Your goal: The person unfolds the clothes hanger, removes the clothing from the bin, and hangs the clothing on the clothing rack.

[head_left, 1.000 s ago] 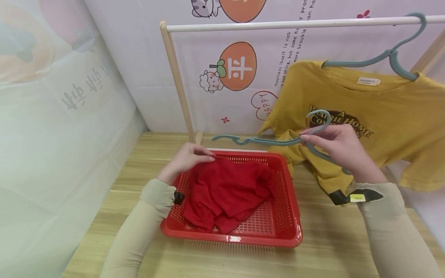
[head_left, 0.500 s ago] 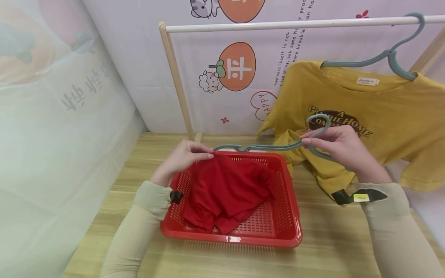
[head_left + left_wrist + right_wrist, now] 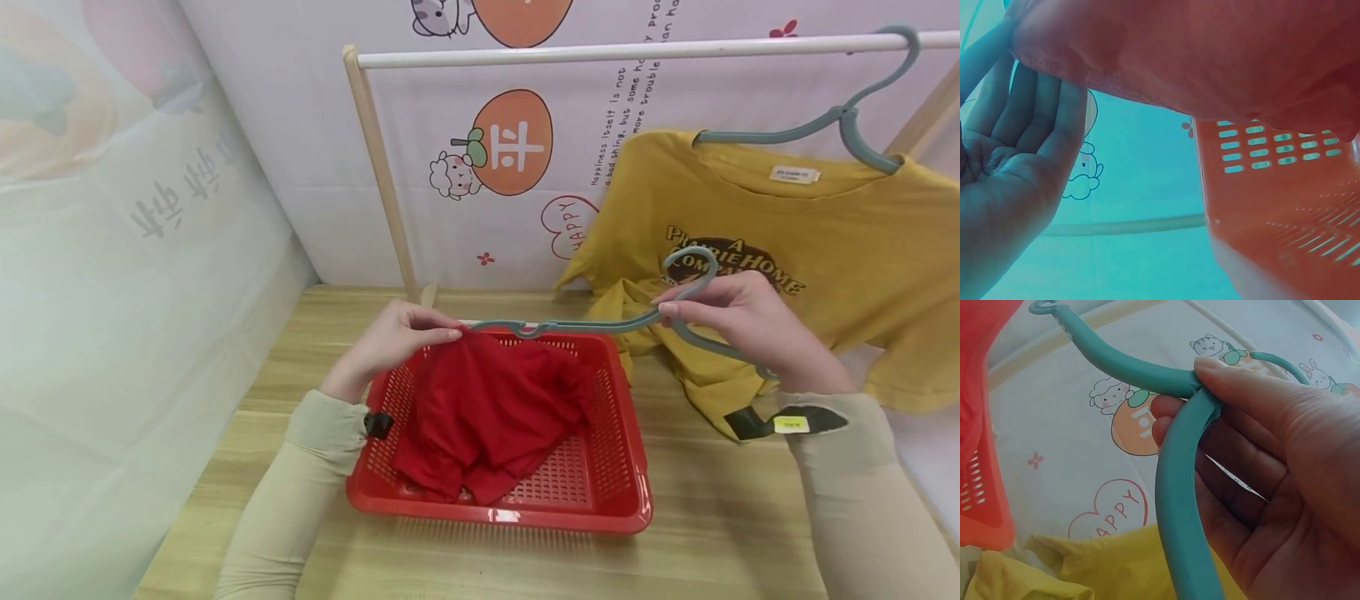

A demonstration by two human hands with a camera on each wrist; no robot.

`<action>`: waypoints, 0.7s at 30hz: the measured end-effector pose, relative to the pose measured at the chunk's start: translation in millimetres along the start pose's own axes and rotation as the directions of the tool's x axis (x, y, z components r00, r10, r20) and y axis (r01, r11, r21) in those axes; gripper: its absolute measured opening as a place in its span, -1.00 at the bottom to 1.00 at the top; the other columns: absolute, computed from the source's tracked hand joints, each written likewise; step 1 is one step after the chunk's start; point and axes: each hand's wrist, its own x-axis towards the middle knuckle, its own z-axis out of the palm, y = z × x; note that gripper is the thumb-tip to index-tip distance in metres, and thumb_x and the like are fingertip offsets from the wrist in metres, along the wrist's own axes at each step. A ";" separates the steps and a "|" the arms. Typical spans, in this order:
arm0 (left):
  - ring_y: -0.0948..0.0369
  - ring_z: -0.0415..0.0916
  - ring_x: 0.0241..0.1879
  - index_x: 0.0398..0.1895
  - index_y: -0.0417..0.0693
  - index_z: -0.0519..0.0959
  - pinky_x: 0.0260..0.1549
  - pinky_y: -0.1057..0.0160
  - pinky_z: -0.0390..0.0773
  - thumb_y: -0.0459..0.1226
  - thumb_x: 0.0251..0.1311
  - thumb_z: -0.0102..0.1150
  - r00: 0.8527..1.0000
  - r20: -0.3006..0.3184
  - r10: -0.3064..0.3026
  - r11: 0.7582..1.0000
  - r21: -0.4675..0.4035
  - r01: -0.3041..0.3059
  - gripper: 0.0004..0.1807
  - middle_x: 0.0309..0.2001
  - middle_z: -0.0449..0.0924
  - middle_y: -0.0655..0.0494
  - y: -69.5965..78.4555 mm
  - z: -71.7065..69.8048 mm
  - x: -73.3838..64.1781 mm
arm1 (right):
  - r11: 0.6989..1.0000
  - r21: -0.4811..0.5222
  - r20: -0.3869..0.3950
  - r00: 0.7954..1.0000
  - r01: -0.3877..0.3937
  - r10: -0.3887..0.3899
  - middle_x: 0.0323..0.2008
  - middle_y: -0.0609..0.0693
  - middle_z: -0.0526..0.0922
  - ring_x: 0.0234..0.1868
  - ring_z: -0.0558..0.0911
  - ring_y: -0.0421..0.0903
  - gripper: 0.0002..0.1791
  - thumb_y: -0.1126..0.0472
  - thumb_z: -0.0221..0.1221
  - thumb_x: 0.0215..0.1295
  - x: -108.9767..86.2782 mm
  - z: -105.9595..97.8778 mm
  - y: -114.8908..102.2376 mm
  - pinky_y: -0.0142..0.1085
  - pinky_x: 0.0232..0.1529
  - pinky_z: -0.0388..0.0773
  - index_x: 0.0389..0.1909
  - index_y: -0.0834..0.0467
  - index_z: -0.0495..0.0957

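Note:
In the head view, my left hand (image 3: 393,342) pinches the upper left corner of a red garment (image 3: 498,408), lifting that edge to the rim of the red basket (image 3: 637,467). The rest of the cloth lies crumpled in the basket. My right hand (image 3: 738,317) grips a blue-green hanger (image 3: 600,327) at its neck, just under the hook. The hanger's left arm reaches over the basket's back rim, and its tip meets the garment beside my left fingers; whether the tip is inside the cloth I cannot tell. The right wrist view shows thumb and fingers around the hanger (image 3: 1179,469).
A yellow T-shirt (image 3: 847,225) hangs on another blue-green hanger (image 3: 795,133) from the white rail (image 3: 585,55) at the right. A wooden post (image 3: 382,175) holds the rail's left end. The basket stands on a wood-grain table (image 3: 277,383) against printed walls.
The hanger has come down, and its left tip now meets the garment's corner. My left hand has raised that corner slightly. The right hand has shifted a little down and right.

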 end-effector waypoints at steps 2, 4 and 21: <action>0.15 0.61 -0.08 -0.03 -0.03 0.79 -0.04 0.07 0.58 -0.20 0.34 0.34 1.000 0.006 0.002 1.000 0.007 -0.002 -0.78 -0.13 0.76 0.17 0.0 -0.1 0.0 | 1.000 -0.005 0.005 1.000 0.006 -0.006 -0.19 -0.04 0.79 -0.10 0.60 -0.11 -0.81 0.16 0.32 0.40 0.0 -1.0 -0.5 -0.32 -0.22 0.50 -0.11 0.16 0.80; 0.15 0.61 -0.09 -0.03 -0.05 0.79 -0.05 0.06 0.58 -0.20 0.35 0.33 1.000 0.015 0.009 1.000 0.018 -0.009 -0.78 -0.14 0.76 0.16 -0.1 -0.5 -0.2 | 1.000 -0.008 0.012 1.000 0.013 -0.013 -0.18 -0.05 0.79 -0.10 0.60 -0.12 -0.82 0.17 0.32 0.40 0.2 -1.9 -0.8 -0.32 -0.23 0.50 -0.11 0.16 0.80; 0.20 0.66 -0.12 -0.10 -0.12 0.79 -0.01 0.16 0.59 -0.25 0.34 0.33 0.989 0.054 0.135 0.991 0.009 -0.135 -0.82 -0.19 0.77 0.17 12.5 10.7 4.8 | 0.996 0.076 -0.002 0.999 0.045 -0.045 -0.26 0.04 0.79 -0.12 0.66 -0.10 -0.80 0.15 0.32 0.40 6.3 15.8 -10.1 -0.37 -0.15 0.50 -0.14 0.20 0.79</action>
